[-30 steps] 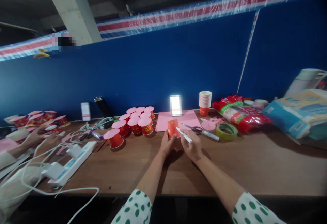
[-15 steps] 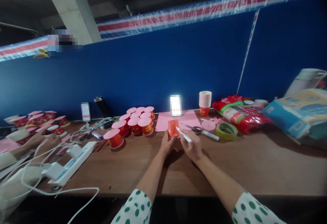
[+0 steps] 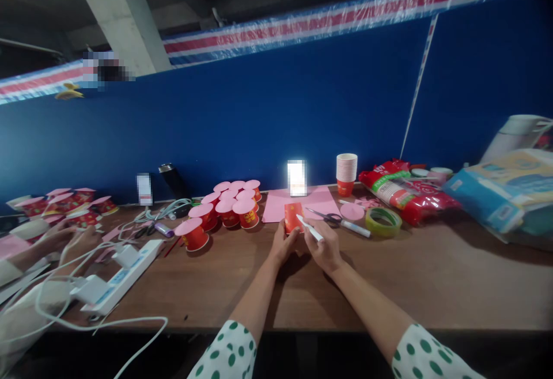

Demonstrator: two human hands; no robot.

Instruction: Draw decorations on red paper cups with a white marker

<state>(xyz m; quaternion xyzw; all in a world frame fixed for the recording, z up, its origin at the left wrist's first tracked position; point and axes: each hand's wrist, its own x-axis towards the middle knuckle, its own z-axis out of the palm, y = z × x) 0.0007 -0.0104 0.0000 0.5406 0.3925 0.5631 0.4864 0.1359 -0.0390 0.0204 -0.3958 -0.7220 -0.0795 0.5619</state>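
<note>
Nearest: two white sleeves [image 3: 228, 349] with green dots, bare forearms [image 3: 254, 298] extended over a brown wooden surface [image 3: 203, 292]. To the left, close to the front edge: white power strip [image 3: 129, 275], plugs [image 3: 127, 256] seated, white cable [image 3: 165, 328] looping down past the edge.

Mid-surface: left hand [image 3: 283, 245], grip closed about a red cup [image 3: 292, 216] at the middle. Right hand [image 3: 326, 246] just beside, grip pinched round a slim white pen [image 3: 313, 231], tip directed at the cup's side; contact or slight gap, hard to tell at this size.

Just beyond, right: white marker [image 3: 355, 229], roll of yellowish tape [image 3: 383, 230], scissors [image 3: 332, 218], loose pink disc [image 3: 352, 212]. Left: cluster of inverted red cups [image 3: 197, 241], topped with pink discs [image 3: 192, 226]. Far left: another person's hands [image 3: 80, 243], near similar cups [image 3: 32, 206].

Toward the back: flat pink sheet [image 3: 276, 206]; lit screen [image 3: 296, 178], upright; stack of paper cups [image 3: 347, 171]; red plastic bag [image 3: 406, 194]; blue-and-white pack [image 3: 505, 194]; black bottle [image 3: 170, 178], left.

Last: blue partition [image 3: 242, 125], striped sheeting [image 3: 302, 33] along its top, concrete pillar [image 3: 123, 16] behind.
</note>
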